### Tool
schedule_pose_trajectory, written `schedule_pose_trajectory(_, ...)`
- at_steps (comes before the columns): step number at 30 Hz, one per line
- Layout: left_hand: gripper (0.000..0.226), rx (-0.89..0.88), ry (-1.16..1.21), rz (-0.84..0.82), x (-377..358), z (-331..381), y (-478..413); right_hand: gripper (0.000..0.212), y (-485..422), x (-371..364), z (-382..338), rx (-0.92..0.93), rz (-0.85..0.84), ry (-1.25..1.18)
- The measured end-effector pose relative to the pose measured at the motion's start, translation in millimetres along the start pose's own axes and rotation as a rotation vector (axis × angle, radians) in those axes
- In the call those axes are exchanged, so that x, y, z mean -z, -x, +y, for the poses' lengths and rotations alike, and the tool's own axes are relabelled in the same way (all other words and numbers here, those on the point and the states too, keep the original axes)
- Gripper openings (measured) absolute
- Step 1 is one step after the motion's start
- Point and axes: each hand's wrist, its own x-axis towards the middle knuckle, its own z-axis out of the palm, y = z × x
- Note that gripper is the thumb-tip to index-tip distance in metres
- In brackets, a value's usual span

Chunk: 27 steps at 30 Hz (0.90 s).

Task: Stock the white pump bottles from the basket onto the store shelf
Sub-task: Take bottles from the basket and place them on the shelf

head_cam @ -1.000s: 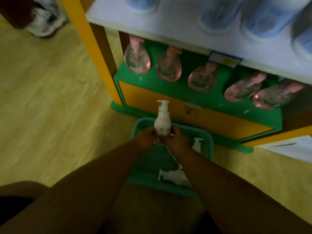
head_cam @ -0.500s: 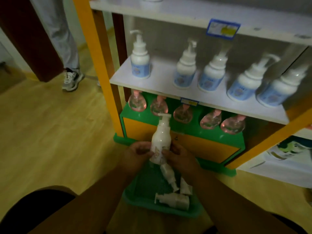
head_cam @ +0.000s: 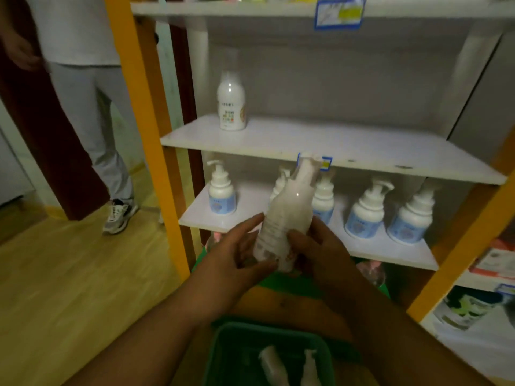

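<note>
I hold one white pump bottle (head_cam: 287, 215) upright between both hands, in front of the lower white shelf. My left hand (head_cam: 237, 257) grips its left side and my right hand (head_cam: 320, 252) its right side. The green basket (head_cam: 223, 355) lies on the floor below, with two more white pump bottles (head_cam: 271, 363) lying in it. On the middle white shelf (head_cam: 348, 146) one white bottle (head_cam: 232, 103) stands at the left; the rest of that shelf surface is bare.
The lower shelf (head_cam: 203, 215) carries several white pump bottles with blue labels (head_cam: 365, 215). Orange uprights (head_cam: 150, 129) frame the unit. A person in light trousers (head_cam: 92, 129) stands to the left on the wooden floor. Boxed goods (head_cam: 473, 305) sit at the right.
Both hands have lifted the bottle out of the basket, up to the level of the lower shelf. My view has tilted upward, bringing the middle shelf into sight.
</note>
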Motion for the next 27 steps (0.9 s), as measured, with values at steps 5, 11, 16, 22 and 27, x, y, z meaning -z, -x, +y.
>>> schedule_pose_trajectory(5, 0.078, -0.17, -0.257, 0.109, -5.6, 55.6, -31.1, 0.04, -18.1, 0.7, -78.1, 0.094, -0.089, 0.03)
schedule_pose_trajectory(11, 0.077, -0.291, -0.317, 0.273, -25.8, 74.7, -60.3, 0.031, -28.7, 7.3, -118.8, 0.226, 0.003, 0.268)
schedule_pose_trajectory(16, 0.071, -0.349, -0.303, 0.311, -30.4, 84.2, -85.1, 0.034, -44.7, 10.8, -135.5, 0.244, -0.004, 0.366)
schedule_pose_trajectory(22, 0.067, -0.258, -0.117, 0.143, -10.9, 91.4, -117.4, 0.033, -81.1, 21.7, -152.4, 0.229, -0.019, 0.217)
schedule_pose_trajectory(27, 0.052, -0.165, -0.212, -0.026, 11.6, 102.8, -152.2, 0.032, -111.9, 21.9, -158.0, 0.129, -0.063, 0.163)
